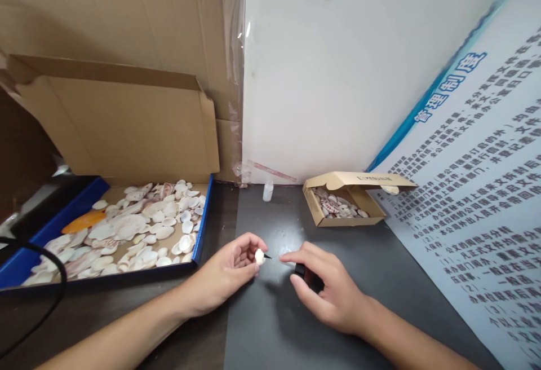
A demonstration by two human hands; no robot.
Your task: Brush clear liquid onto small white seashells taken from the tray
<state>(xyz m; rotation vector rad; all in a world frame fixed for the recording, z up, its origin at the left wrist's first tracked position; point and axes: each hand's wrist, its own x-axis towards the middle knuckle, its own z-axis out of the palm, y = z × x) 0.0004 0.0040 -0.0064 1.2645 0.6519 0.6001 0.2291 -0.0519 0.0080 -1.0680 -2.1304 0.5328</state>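
Observation:
Between the thumb and fingers of my left hand (230, 271) is a small whitish shell (259, 256). A thin dark tip (267, 256) sticks out at the shell's right side; what it belongs to is unclear. My right hand (327, 285) is just to the right, its index finger pointing toward that tip. A black object (300, 269) shows between the curled fingers and thumb of my right hand, mostly hidden by them. The two hands are apart, over the dark grey mat (262, 336).
A blue-edged cardboard box (207, 206) full of shells lies open at left, with an orange piece (83, 221) among them. A small white bottle (267, 191) stands behind my hands. Back right is a smaller open box (350, 221) of shells. A black cable (63, 280) curves at far left.

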